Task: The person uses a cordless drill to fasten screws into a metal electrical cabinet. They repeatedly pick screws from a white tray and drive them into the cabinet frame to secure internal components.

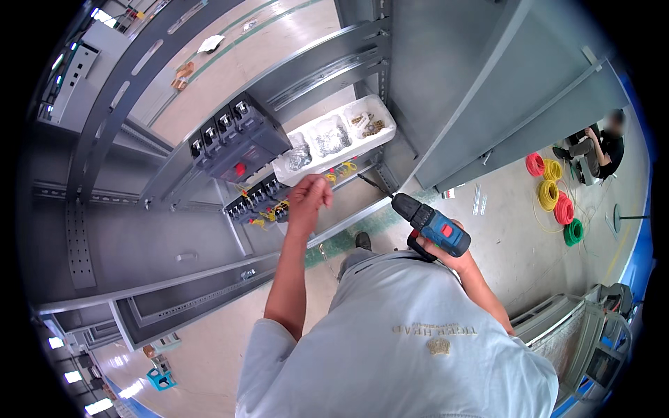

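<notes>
My right hand (451,255) grips a blue and black cordless drill (433,224) by its handle. The drill's long thin bit points up and left towards the metal cabinet frame. My left hand (309,202) is raised in front of the cabinet with its fingers curled together; whatever they may hold is too small to make out. Just beyond it lies a white foam tray (380,114) with clear plastic bags and brass-coloured small parts. To the left sits a large dark circuit breaker (240,152) with a red button. Below it, smaller breakers (256,202) carry yellow wires.
The grey cabinet frame (320,76) surrounds my hands, with a side panel (502,104) on the right. Red, yellow and green wire coils (550,195) lie on the floor at right, near a seated person (601,150). A blue-green stool (162,378) stands lower left.
</notes>
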Demonstrator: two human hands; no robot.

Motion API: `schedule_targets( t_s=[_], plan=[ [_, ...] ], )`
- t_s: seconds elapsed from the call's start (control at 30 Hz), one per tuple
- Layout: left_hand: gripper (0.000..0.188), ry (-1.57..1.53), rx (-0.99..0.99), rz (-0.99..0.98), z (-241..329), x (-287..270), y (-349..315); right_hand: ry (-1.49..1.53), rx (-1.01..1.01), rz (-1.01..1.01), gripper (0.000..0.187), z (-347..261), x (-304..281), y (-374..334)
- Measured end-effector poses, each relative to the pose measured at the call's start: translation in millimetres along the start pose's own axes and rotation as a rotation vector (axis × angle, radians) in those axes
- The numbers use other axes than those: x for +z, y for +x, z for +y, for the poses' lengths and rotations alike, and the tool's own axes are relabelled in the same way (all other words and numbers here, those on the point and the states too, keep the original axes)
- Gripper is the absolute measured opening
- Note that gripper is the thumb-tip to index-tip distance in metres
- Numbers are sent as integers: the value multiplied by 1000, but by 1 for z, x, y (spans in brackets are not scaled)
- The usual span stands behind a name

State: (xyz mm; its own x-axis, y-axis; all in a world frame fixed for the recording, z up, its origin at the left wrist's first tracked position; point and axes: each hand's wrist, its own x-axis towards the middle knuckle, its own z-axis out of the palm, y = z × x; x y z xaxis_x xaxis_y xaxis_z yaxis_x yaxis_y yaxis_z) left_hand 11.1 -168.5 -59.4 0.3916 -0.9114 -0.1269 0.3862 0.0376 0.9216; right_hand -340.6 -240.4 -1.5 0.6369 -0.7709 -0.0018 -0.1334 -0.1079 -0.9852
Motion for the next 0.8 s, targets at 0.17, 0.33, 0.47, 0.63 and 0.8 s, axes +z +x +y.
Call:
schedule_targets(
  t_s=[0.17, 0.33, 0.47, 0.63, 0.8],
  plan=[
    [16, -413, -45, -103, -9, 34, -18, 7, -85, -90, 18, -6, 0, 1],
    [17, -485, -88, -147, -4, 35, -22, -35, -162, -133, 16, -14, -2, 6],
    [18, -472, -91, -181, -4, 30, -20, -61, -198, -139, 16, -15, -2, 5],
    [16, -417, -108, -195, -4, 30, -18, -34, -176, -141, 17, -14, -2, 1],
    [14, -237, -120, -263, 4, 25, -15, -68, -131, -167, 18, -15, -6, -2]
  ],
)
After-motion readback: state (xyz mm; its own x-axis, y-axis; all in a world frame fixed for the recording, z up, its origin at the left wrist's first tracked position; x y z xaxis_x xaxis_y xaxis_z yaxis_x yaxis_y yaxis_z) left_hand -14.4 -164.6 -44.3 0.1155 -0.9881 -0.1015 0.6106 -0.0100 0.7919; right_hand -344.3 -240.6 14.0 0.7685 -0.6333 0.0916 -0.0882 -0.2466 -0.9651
